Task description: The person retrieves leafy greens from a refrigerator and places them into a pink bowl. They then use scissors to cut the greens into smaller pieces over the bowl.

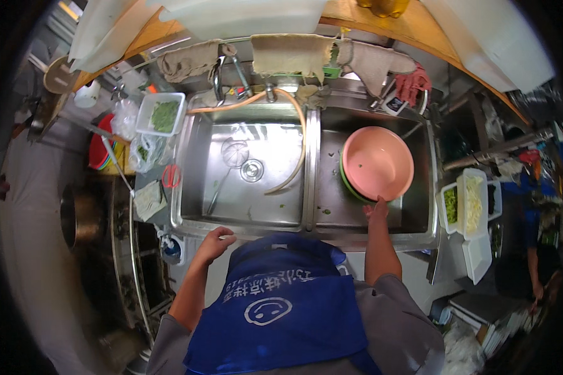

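A pink plastic basin [377,161] sits in the right bowl [330,187] of a stainless steel double sink, tilted over a green basin [349,185] that shows only along its lower left. My right hand [378,209] is at the pink basin's near rim with its fingers spread; whether they touch the rim is unclear. Over the sink's front edge at the left, my left hand [218,243] holds nothing, thumb and fingers apart. The left bowl [258,206] contains a round wire strainer [235,153] near the drain [252,170]. An orange hose [301,140] hangs into that bowl.
Left of the sink are a clear tub of greens [162,114], red-handled scissors [171,176] and a folded cloth [150,200]. White tubs of cut vegetables [474,204] stand at the right. Rags [291,54] hang behind the faucet. Another person's arm [534,272] shows at far right.
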{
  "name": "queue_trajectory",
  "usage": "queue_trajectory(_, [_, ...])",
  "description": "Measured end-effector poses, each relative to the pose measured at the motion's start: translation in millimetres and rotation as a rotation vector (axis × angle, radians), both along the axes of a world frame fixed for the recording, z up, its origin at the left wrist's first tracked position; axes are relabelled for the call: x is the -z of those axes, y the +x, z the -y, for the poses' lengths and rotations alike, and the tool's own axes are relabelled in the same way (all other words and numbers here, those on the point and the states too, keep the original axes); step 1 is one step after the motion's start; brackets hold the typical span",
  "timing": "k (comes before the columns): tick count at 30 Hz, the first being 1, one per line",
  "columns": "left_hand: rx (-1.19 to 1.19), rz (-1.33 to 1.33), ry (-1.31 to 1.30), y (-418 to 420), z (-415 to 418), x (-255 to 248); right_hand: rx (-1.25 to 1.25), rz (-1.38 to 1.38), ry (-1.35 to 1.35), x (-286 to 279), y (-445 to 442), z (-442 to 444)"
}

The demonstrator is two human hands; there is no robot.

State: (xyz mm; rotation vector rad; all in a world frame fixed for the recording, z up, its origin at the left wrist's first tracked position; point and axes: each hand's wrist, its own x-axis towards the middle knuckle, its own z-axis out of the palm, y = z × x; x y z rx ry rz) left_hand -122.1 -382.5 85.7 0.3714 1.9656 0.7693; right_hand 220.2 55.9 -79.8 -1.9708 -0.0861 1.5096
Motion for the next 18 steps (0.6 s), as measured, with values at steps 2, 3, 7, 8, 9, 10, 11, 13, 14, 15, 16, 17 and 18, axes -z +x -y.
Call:
queue_trajectory(2, [-0.043,-0.005,-0.02,8,6,-14,-0.04,-0.218,0.11,41,17,-6])
queue_trajectory(3, [-0.064,-0.004,-0.029,12,10,-19,-0.054,-0.329,0.165,66,27,-14])
queue_trajectory(7, [-0.138,0.023,-0.07,27,20,-20,0.089,-0.343,0.335,108,48,-58])
queue_trajectory(8, [-0.129,0.041,-0.078,26,29,-15,0.124,-0.361,0.383,101,46,-62])
queue_trajectory(9, [-0.145,0.038,-0.082,28,33,-15,0.155,-0.376,0.43,86,43,-64])
queue_trajectory(10, [-0.162,0.038,-0.082,31,34,-15,0.111,-0.335,0.439,72,43,-62])
queue_trajectory(11, [-0.177,0.039,-0.074,32,34,-15,0.066,-0.293,0.458,54,46,-62])
queue_trajectory(13, [-0.169,0.049,-0.08,33,35,-15,-0.007,-0.234,0.512,20,55,-52])
queue_trajectory(14, [-0.153,0.046,-0.082,30,36,-15,-0.03,-0.219,0.546,0,58,-37])
queue_trajectory(15, [-0.147,0.041,-0.087,31,40,-14,-0.073,-0.228,0.518,-32,58,-18])
queue_trajectory(16, [-0.159,0.042,-0.091,32,44,-11,-0.112,-0.232,0.497,-66,60,0])
queue_trajectory(17, [-0.133,0.031,-0.088,29,42,-8,-0.133,-0.212,0.544,-84,66,15])
queue_trajectory(18, [-0.109,0.026,-0.092,27,43,-7,-0.159,-0.187,0.583,-98,72,34])
